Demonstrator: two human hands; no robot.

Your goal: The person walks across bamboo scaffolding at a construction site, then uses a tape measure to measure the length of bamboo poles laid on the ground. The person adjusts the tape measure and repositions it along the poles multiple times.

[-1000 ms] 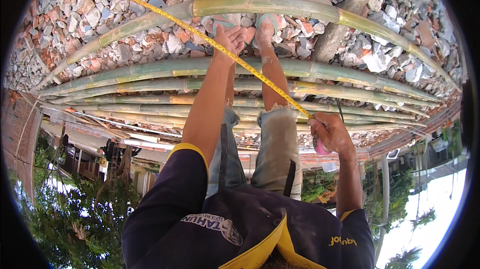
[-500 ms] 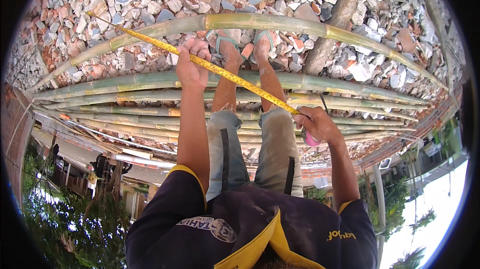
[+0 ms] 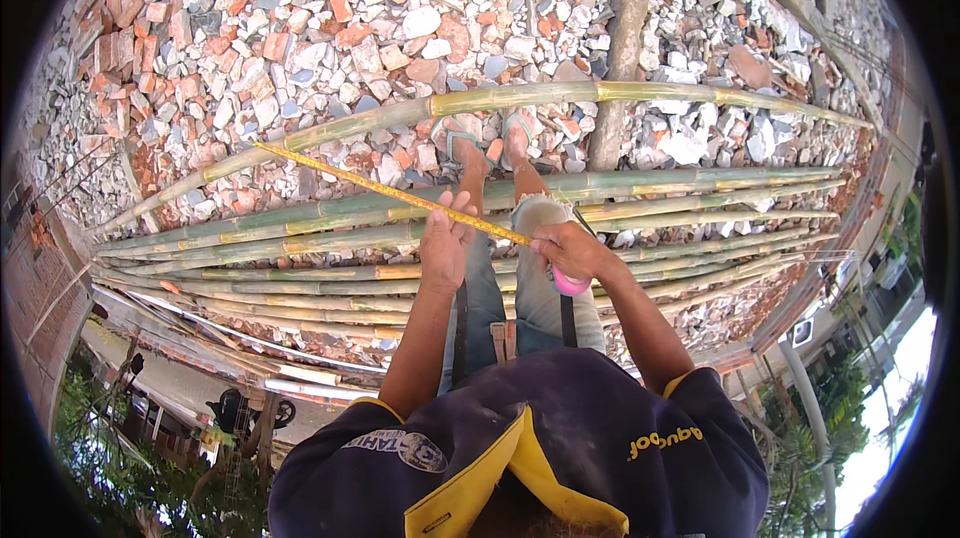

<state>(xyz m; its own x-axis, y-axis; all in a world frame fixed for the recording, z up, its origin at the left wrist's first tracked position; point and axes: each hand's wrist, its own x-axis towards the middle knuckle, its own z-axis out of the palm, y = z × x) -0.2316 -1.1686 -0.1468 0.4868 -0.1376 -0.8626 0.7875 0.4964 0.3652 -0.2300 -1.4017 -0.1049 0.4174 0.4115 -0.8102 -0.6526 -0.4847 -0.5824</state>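
A yellow tape measure blade point(image 3: 345, 175) stretches slantwise in front of me, its free end up and to the left, near the front bamboo pole point(image 3: 520, 98). My right hand point(image 3: 575, 250) is closed round the tape measure's pink case point(image 3: 571, 284), where the blade comes out. Under the blade's middle is my left hand point(image 3: 443, 246), palm up with fingers apart. The blade runs across these fingers without a firm grip. Several green bamboo poles point(image 3: 350, 213) lie side by side beneath my hands, across my legs' line.
Broken bricks and stone rubble point(image 3: 400, 38) cover the ground ahead. A thick log point(image 3: 627, 38) lies there, running away from me. My sandalled feet point(image 3: 462, 143) stand between the front pole and the bundle. A parked motorcycle point(image 3: 240, 410) shows at lower left.
My left hand has moved right and nearer my right hand, and its fingers have loosened. The stretched blade looks shorter, and its free end has come nearer. The view has shifted.
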